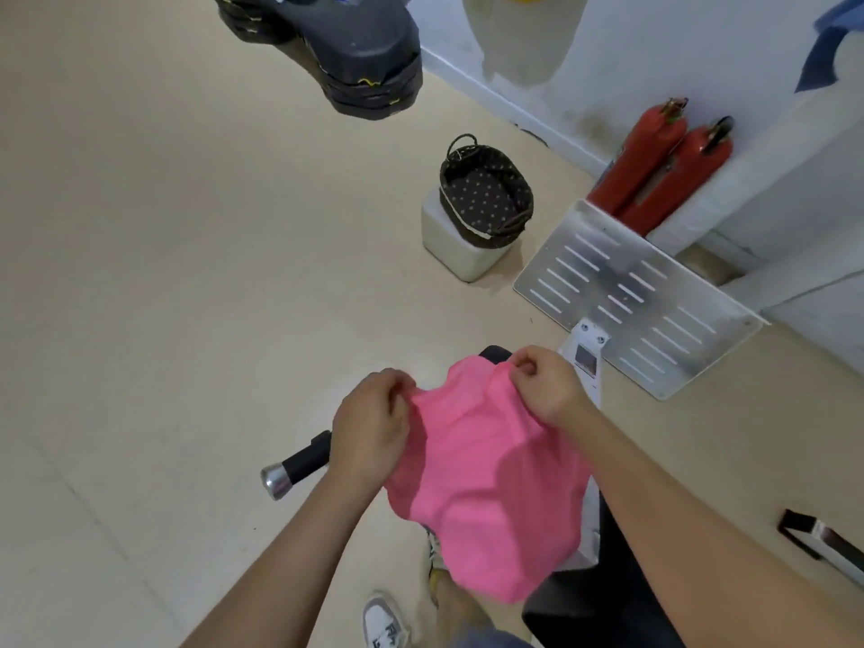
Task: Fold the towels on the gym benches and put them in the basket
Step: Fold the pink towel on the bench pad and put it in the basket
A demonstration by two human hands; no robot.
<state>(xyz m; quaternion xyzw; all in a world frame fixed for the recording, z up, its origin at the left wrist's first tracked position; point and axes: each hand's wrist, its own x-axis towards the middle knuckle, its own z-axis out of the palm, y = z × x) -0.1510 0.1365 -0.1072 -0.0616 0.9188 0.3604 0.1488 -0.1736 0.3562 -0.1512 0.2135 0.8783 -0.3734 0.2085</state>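
The left hand [374, 427] pinches the left corner of the pink towel [481, 484] and the right hand [547, 385] pinches its right corner, fingers curled on the cloth. The towel hangs between them, draping toward the near side over the dark counter [608, 605] at the right. Farther off, a dark basket [467, 229] sits on a white block [460, 257], showing only its dotted lining.

The pink towel [486, 488] hangs loose and rumpled, its bunched top edge pinched by the left hand [374, 418] and the right hand [547, 385], its lower part in front of the black padded worktop [608, 610]. The dark woven oval basket [460, 226], with dotted lining and a loop handle, stands upright on a white block [449, 254], well apart from the towel.
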